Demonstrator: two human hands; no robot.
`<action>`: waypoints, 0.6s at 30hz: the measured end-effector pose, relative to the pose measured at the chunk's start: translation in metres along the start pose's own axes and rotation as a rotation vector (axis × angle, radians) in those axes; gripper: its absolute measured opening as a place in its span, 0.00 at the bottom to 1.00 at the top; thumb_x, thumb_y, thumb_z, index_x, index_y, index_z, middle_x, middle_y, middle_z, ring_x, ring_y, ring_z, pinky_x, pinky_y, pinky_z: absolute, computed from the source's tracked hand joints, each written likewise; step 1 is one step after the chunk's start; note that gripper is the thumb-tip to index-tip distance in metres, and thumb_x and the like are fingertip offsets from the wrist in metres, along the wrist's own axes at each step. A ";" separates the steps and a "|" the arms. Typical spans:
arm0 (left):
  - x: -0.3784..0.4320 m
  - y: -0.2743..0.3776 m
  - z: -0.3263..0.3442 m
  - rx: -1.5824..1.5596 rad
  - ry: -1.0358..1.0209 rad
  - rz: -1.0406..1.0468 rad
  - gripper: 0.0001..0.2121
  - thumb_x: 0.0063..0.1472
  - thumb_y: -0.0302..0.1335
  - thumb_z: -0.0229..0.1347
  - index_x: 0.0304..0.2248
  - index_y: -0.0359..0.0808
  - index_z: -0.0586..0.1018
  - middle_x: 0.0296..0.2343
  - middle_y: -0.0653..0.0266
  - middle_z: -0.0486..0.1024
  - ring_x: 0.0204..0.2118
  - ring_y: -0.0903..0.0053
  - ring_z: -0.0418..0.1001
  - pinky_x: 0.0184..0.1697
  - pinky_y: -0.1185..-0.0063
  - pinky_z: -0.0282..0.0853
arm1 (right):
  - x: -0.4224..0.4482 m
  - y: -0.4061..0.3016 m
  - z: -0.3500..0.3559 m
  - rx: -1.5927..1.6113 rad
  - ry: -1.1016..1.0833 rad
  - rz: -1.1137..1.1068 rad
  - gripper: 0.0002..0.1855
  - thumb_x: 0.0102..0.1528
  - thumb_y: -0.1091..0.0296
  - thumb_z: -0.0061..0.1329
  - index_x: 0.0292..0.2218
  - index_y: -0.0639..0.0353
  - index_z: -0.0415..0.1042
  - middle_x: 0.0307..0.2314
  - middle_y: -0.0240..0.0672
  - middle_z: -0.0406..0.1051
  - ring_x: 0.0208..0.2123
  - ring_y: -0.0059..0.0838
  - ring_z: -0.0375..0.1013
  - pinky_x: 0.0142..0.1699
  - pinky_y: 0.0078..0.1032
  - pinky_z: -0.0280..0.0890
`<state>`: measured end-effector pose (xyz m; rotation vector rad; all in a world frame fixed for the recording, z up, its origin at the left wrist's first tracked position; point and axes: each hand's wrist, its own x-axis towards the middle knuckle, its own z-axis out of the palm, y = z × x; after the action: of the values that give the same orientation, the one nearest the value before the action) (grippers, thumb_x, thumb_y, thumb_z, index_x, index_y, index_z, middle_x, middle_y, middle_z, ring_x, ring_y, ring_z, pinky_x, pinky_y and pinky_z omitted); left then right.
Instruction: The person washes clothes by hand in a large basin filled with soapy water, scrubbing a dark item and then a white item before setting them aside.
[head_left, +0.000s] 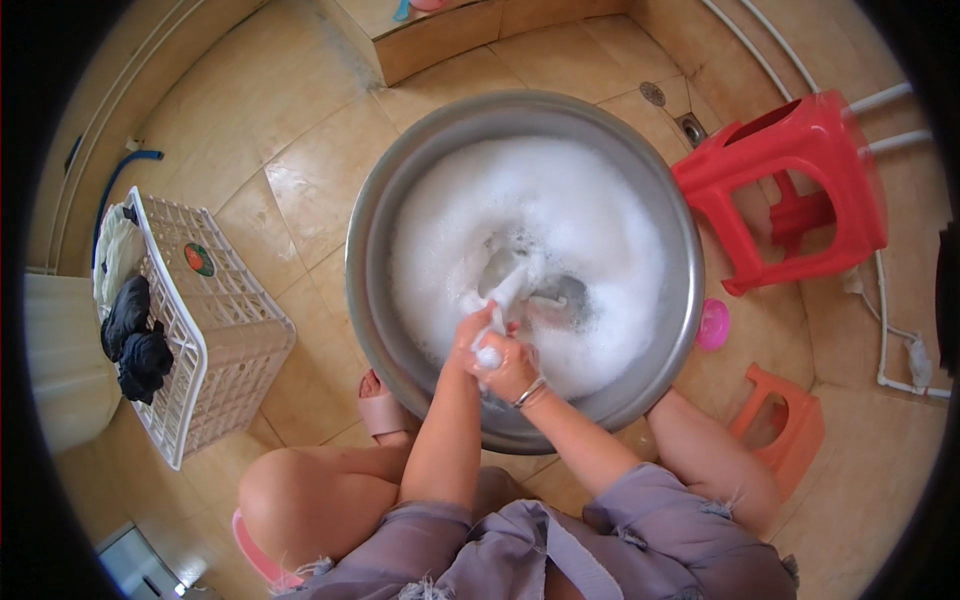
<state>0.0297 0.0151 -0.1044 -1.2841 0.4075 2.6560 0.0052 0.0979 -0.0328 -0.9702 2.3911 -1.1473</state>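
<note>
A large round metal basin (361, 247) stands before me, filled with water under thick white suds (600, 180). Over its near half my hands are close together. My left hand (478, 334) is closed on a wet white cloth (511, 289), which runs from the hands down into the suds. My right hand (510, 367), with a bracelet at the wrist, grips the same cloth; a foamy bulge of it shows between the fingers. How much cloth lies under the foam is hidden.
At left, a white plastic basket (247, 337) has dark garments (135, 337) and a pale cloth (118, 247) over its rim. A red plastic stool (817, 180) touches or nearly touches the basin's right side. Beyond are an orange stool (795, 427), a pink plastic item (713, 324) and a floor drain (690, 129).
</note>
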 end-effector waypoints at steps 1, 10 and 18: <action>0.001 -0.002 -0.006 0.002 0.008 0.001 0.19 0.51 0.40 0.40 0.35 0.30 0.62 0.23 0.56 0.66 0.22 0.67 0.65 0.24 0.73 0.63 | -0.001 0.003 0.005 0.008 -0.002 0.002 0.13 0.33 0.58 0.50 0.18 0.55 0.64 0.13 0.40 0.64 0.17 0.34 0.65 0.25 0.24 0.60; -0.007 -0.017 0.026 -0.212 0.116 0.200 0.13 0.54 0.35 0.36 0.27 0.34 0.67 0.22 0.63 0.67 0.24 0.74 0.64 0.27 0.76 0.61 | 0.020 0.031 0.015 0.214 0.158 0.323 0.15 0.41 0.56 0.41 0.22 0.62 0.68 0.20 0.49 0.65 0.25 0.46 0.65 0.29 0.31 0.60; -0.007 0.034 0.012 -0.302 0.065 0.399 0.16 0.53 0.37 0.36 0.34 0.33 0.65 0.29 0.63 0.66 0.33 0.70 0.64 0.39 0.75 0.59 | 0.062 0.118 -0.025 0.291 -0.192 0.430 0.24 0.37 0.51 0.47 0.30 0.63 0.65 0.24 0.47 0.66 0.29 0.34 0.66 0.34 0.24 0.59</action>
<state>0.0159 -0.0136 -0.0857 -1.5144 0.3056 3.1107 -0.1044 0.1220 -0.1088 -0.4219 2.0666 -1.1316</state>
